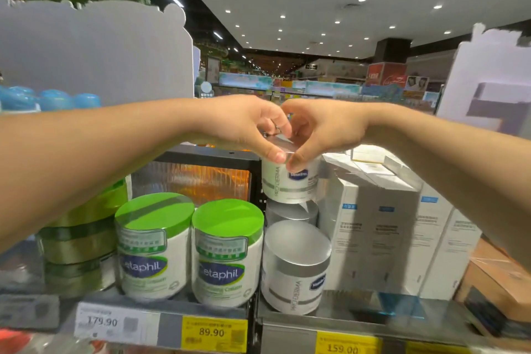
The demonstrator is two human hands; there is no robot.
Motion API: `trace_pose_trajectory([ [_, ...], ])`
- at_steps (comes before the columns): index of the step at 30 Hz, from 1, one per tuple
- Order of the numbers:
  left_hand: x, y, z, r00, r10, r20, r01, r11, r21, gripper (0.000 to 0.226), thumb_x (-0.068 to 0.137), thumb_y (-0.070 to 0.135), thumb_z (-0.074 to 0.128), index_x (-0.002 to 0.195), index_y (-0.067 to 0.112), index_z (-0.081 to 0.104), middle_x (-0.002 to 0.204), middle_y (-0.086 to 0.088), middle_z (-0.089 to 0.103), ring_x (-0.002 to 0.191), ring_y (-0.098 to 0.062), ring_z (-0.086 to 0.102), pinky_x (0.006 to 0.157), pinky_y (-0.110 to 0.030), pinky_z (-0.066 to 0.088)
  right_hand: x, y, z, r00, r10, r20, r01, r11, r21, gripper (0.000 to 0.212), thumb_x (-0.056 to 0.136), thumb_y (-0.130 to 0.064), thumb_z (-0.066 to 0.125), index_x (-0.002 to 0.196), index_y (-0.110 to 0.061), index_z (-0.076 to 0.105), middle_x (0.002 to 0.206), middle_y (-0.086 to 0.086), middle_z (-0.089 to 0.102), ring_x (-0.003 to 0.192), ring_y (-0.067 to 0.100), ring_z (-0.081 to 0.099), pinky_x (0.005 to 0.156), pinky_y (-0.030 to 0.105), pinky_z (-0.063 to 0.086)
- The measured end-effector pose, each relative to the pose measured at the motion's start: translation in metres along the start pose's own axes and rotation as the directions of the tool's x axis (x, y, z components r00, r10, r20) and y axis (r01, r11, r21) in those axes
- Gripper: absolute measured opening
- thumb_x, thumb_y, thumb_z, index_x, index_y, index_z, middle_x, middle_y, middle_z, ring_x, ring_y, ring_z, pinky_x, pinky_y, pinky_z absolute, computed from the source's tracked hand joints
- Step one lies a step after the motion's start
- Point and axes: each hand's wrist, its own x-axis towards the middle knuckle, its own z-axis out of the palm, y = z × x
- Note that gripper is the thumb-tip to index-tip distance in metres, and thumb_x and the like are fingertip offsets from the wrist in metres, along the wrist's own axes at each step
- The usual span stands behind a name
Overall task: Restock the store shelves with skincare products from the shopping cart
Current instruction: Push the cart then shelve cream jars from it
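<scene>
Both hands meet at the centre of the view over a Vaseline Pro Derma jar point(288, 181), white with a silver lid; the left hand point(247, 123) comes in from nine o'clock with fingers curled over the lid and the thumb pressed on its near edge, while the right hand point(319, 129) comes in from three o'clock and pinches the same lid from the other side; both have hold of the jar by its top. The jar sits on the silver lid of a second jar point(291, 213) behind the front one; whether its full weight rests there I cannot tell. At six o'clock from it stands a front Pro Derma jar point(296, 267) at the shelf point(344, 316) edge; at seven to eight o'clock stand two green-lidded Cetaphil tubs point(155, 244); at four o'clock a row of white cartons point(379, 227) stands just beside the jars.

The step in hand looks like placing a jar as the top of a stack; the shopping cart is not in view. The next move probably calls for centring the jar on the lid beneath, turning the label forward, then easing both grips off together so the stack does not tip against the cartons.
</scene>
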Motion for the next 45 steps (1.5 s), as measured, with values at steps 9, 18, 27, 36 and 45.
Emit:
trace_pose_trajectory([
  [9, 0.012, -0.012, 0.013, 0.999, -0.017, 0.036, 0.015, 0.998, 0.066, 0.043, 0.081, 0.050, 0.082, 0.119, 0.043, 0.064, 0.139, 0.010, 0.061, 0.124, -0.006, 0.056, 0.094, -0.024, 0.044, 0.007, 0.013, 0.013, 0.999, -0.021, 0.047, 0.023, 0.999, -0.042, 0.072, 0.070, -0.037, 0.094, 0.124, -0.035, 0.046, 0.112, -0.002, 0.067, 0.099, 0.017, 0.068, 0.089, 0.035, 0.058],
  [18, 0.018, -0.015, 0.023, 0.999, -0.012, 0.031, 0.010, 0.998, 0.058, 0.037, 0.084, 0.046, 0.081, 0.118, 0.042, 0.067, 0.137, 0.011, 0.064, 0.129, -0.005, 0.056, 0.104, -0.028, 0.041, 0.007, 0.023, 0.020, 0.998, 0.012, 0.061, -0.010, 1.000, -0.022, 0.084, 0.052, -0.062, 0.089, 0.123, -0.041, 0.050, 0.111, -0.003, 0.071, 0.098, 0.018, 0.071, 0.092, 0.045, 0.059],
  [27, 0.019, -0.014, 0.027, 1.000, 0.003, 0.031, -0.005, 0.997, 0.075, 0.036, 0.087, 0.044, 0.079, 0.121, 0.041, 0.067, 0.134, 0.016, 0.063, 0.119, 0.002, 0.052, 0.098, -0.025, 0.036, 0.005, 0.024, 0.018, 0.995, 0.048, 0.083, -0.042, 0.996, -0.073, 0.078, 0.057, -0.064, 0.088, 0.122, -0.044, 0.050, 0.113, -0.004, 0.069, 0.101, 0.016, 0.069, 0.095, 0.045, 0.057],
  [36, 0.017, -0.012, 0.027, 0.999, 0.005, 0.031, -0.007, 0.998, 0.057, 0.035, 0.088, 0.042, 0.078, 0.122, 0.040, 0.068, 0.130, 0.019, 0.064, 0.113, 0.003, 0.055, 0.096, -0.023, 0.037, 0.004, 0.024, 0.019, 0.995, 0.059, 0.080, -0.053, 0.996, -0.074, 0.078, 0.055, -0.067, 0.086, 0.122, -0.045, 0.053, 0.113, -0.006, 0.069, 0.100, 0.015, 0.069, 0.096, 0.044, 0.056],
  [45, 0.015, -0.007, 0.029, 0.999, 0.019, 0.034, -0.022, 0.995, 0.093, 0.035, 0.089, 0.044, 0.076, 0.122, 0.041, 0.067, 0.126, 0.022, 0.062, 0.095, 0.016, 0.051, 0.088, -0.021, 0.037, 0.001, 0.022, 0.021, 0.994, 0.083, 0.066, -0.078, 0.994, -0.072, 0.072, 0.049, -0.072, 0.081, 0.111, -0.044, 0.056, 0.109, -0.009, 0.070, 0.098, 0.014, 0.069, 0.094, 0.045, 0.057],
])
